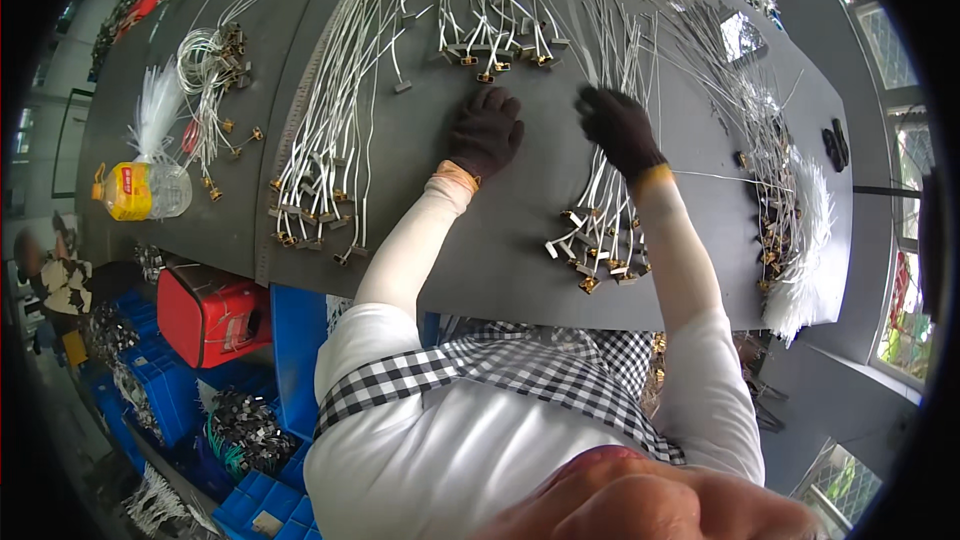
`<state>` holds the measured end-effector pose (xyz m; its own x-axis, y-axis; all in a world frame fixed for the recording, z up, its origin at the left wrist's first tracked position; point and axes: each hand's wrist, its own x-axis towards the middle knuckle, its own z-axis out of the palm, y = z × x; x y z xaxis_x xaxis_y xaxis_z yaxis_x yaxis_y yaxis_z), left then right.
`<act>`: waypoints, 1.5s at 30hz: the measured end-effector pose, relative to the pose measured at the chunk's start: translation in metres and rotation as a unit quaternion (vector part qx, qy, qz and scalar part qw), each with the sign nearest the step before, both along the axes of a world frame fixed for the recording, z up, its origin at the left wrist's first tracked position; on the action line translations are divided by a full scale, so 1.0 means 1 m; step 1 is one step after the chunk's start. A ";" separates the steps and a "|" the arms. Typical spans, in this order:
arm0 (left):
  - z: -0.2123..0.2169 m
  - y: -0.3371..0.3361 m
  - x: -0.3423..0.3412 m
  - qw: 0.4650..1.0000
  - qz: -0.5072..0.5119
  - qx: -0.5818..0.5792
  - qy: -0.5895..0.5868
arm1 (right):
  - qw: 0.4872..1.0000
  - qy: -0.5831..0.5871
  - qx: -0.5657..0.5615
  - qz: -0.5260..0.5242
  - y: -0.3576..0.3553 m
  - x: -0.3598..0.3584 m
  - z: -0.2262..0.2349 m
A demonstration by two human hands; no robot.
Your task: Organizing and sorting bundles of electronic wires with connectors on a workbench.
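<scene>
Both my hands wear dark gloves with orange-yellow cuffs. My left hand (487,132) is low over the grey table, fingers loosely bent and apart, holding nothing I can see. Just beyond it lies a bunch of white wires with small metal-cased connectors (488,65). My right hand (618,130), a little blurred, pinches the near end of a long translucent strip (573,10), which looks like a cable tie and stretches away over the table. Under and beside that hand runs another wire bunch, its connectors (600,252) toward the near edge.
A large wire bunch (325,120) lies left of my left arm. Farther left are a coiled bundle (205,65) and a plastic bottle (155,190) with white strips behind it. More wires (745,100) and a strip pile (808,250) lie right. A red case (210,315) sits below left.
</scene>
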<state>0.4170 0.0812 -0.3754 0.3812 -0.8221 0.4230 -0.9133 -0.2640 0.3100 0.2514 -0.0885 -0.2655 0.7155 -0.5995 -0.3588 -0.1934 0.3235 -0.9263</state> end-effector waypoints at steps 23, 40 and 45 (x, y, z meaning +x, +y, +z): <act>0.062 -0.079 -0.162 0.919 0.024 0.225 0.324 | 0.865 0.421 -0.258 0.089 -0.037 -0.141 -0.009; -0.027 -0.024 -0.145 0.960 -0.235 -0.043 0.146 | 0.829 0.416 -0.370 0.049 -0.021 -0.125 -0.051; 0.061 -0.066 -0.184 0.689 -0.092 0.035 0.718 | 0.859 0.386 -0.335 0.014 -0.014 -0.172 -0.029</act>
